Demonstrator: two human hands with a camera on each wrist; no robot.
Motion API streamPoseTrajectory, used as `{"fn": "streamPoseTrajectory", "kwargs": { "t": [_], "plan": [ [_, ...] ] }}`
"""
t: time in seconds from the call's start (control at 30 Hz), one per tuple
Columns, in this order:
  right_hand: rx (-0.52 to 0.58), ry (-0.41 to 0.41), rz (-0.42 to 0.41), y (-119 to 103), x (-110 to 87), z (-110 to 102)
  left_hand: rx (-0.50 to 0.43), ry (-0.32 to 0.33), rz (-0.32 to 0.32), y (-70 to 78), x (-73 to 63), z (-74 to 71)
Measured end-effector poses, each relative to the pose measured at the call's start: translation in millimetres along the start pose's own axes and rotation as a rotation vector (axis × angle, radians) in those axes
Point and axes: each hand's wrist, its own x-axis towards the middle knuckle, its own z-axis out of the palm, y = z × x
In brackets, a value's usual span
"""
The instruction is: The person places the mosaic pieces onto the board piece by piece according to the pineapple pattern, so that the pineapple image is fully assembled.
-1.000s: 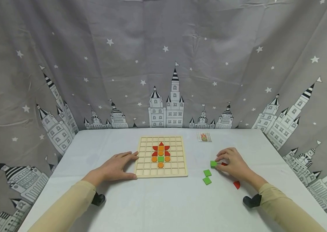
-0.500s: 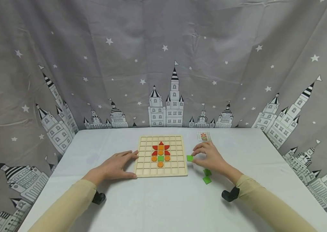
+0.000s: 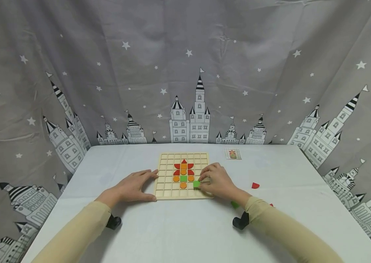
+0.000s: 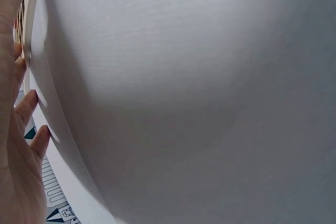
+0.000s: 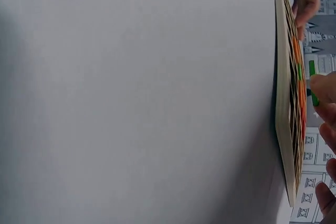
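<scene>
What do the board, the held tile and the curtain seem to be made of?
Board: probably bare, matte wood, by its beige colour.
Held tile: smooth-looking, even green; painted wood or plastic, cannot tell.
Curtain: likely matte printed fabric, since it hangs in folds.

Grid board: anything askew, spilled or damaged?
Nothing stands out. The grid board lies flat on the table, and its placed pieces form a tidy mirrored pattern. The right hand pinches a green square over it. A red piece lies loose to the right, probably unplaced rather than spilled.
</scene>
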Motion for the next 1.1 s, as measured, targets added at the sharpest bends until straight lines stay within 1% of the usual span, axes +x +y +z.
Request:
{"fn": "streamPoseTrajectory", "kwargs": {
  "t": [0.13,0.4,0.6,0.73,0.93,1.1],
  "plan": [
    [-0.016,0.003,-0.014,-3,3.7,8,0.005,-0.002,0.0,-1.8,1.0,1.7],
    [-0.024,0.017,-0.033,-6,6.3,16,0.001,0.003,0.012,-2.1,1.5,1.6],
    [-0.025,0.023,-0.036,-8,7.3,18,-0.006,0.005,0.013,-1.3,1.0,1.6],
    [-0.018,0.023,-0.034,-9,7.0,19,-0.009,0.016,0.028,-2.3,0.3,2.1],
    [-0.01,0.036,-0.053,-10,6.1,19,-0.011,0.035,0.065,-6.6,1.4,4.2],
    [-0.006,0.04,-0.054,-10,6.4,19,-0.017,0.036,0.067,-7.1,1.8,5.0]
  ]
}}
